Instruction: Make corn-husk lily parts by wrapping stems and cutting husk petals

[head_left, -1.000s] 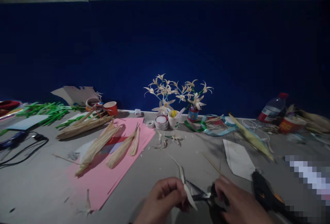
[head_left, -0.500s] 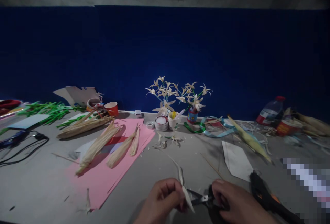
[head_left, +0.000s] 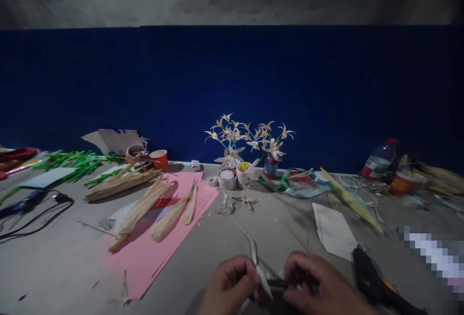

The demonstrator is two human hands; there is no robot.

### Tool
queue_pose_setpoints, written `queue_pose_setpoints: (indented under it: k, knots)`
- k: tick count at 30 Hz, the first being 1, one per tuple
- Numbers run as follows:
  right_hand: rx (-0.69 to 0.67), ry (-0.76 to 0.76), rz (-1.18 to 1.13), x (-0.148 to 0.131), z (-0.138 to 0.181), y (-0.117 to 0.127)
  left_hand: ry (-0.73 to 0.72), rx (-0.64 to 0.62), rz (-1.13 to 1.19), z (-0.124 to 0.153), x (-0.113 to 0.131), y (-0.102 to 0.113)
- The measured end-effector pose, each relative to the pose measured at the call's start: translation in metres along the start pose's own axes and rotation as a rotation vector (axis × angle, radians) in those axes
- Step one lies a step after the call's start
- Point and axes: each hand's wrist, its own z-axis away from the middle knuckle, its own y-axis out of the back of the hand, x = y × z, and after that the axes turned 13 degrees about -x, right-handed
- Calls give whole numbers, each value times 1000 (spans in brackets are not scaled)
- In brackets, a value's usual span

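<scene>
My left hand (head_left: 234,283) is closed, pinching a pale, narrow strip of corn husk (head_left: 264,281) whose thin tail runs up and away over the table. Close to its right is my right hand (head_left: 315,283), with fingers curled toward the thumb; what they hold, if anything, is hidden. Between the hands shows a black piece (head_left: 276,283), which looks like part of the scissors; the rest is covered. Beyond the hands, small husk flower pieces (head_left: 246,201) lie on the table.
Pink paper (head_left: 170,257) with dried corn husks (head_left: 143,213) lies left. Husk flowers (head_left: 232,134) stand in cups at the back. To the right are a white paper piece (head_left: 333,230), a black glue gun (head_left: 373,276), ribbons (head_left: 308,192) and a bottle (head_left: 380,160).
My right hand has moved slightly left and its fingers no longer show in the scissor handles; the blades are out of sight. The left hand still pinches the husk strip. The view has tilted up slightly.
</scene>
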Motion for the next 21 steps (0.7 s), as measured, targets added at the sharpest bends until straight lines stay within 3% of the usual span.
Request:
queue_pose_setpoints:
  k: [3, 6, 10, 13, 16, 19, 21]
  knots:
    - [131, 113, -195, -16, -1, -19, -36, 2, -86, 1, 0, -5]
    - [192, 129, -365, -20, -5, -35, -93, 7, -218, 5, -3, -5]
    - [44, 112, -816, -13, -10, -45, -465, 53, -676, 10, -5, 0]
    - [-59, 141, -995, -12, -11, -45, -695, 13, -899, 11, -3, 2]
    - [-22, 125, -1004, -17, -8, -45, -607, 69, -903, 11, 1, 0]
    - [233, 199, -767, -23, -4, -46, -293, 156, -775, 13, 5, -5]
    - [393, 235, -554, -26, -4, -48, -161, 168, -682, 14, 8, -8]
